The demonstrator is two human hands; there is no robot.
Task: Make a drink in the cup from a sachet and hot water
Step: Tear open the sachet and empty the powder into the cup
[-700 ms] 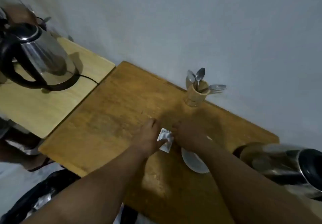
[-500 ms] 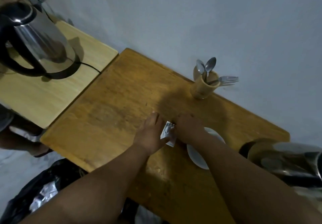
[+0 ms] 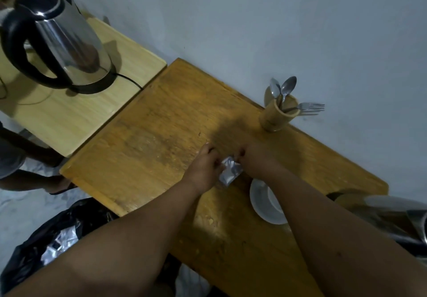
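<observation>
At the far left a steel kettle [image 3: 67, 40] with a black handle stands upright on its black base, on a pale wooden table [image 3: 69, 116]; a thin black cord [image 3: 129, 81] runs from the base toward the gap between the two tables; below that table, on the floor, a black rubbish bag [image 3: 46, 241] lies open with silvery wrappers showing inside. The darker, orange-brown table [image 3: 150, 139] butts against the pale one and runs along the grey wall [image 3: 254, 19]. Over its middle the person's left hand [image 3: 205, 167] is curled, thumb and fingers pinched on the left edge of a small silver sachet [image 3: 229, 172]; the sachet is held just above the tabletop, between both hands; the right hand [image 3: 256, 162] is likewise closed, its fingertips gripping the sachet's upper right edge, so both hands hold the one packet. Just right of the sachet and partly under the right forearm sits a white saucer [image 3: 261, 206]; a white rim shows on it, though whether this is the cup cannot be told, since the arm covers most of it. Further back, near the wall, a wooden holder [image 3: 277, 116] stands upright with two spoons [image 3: 283, 89] and a fork [image 3: 309, 107] sticking out of it. At the right edge a shiny metal vessel [image 3: 392, 218] is only partly in view and blurred.
</observation>
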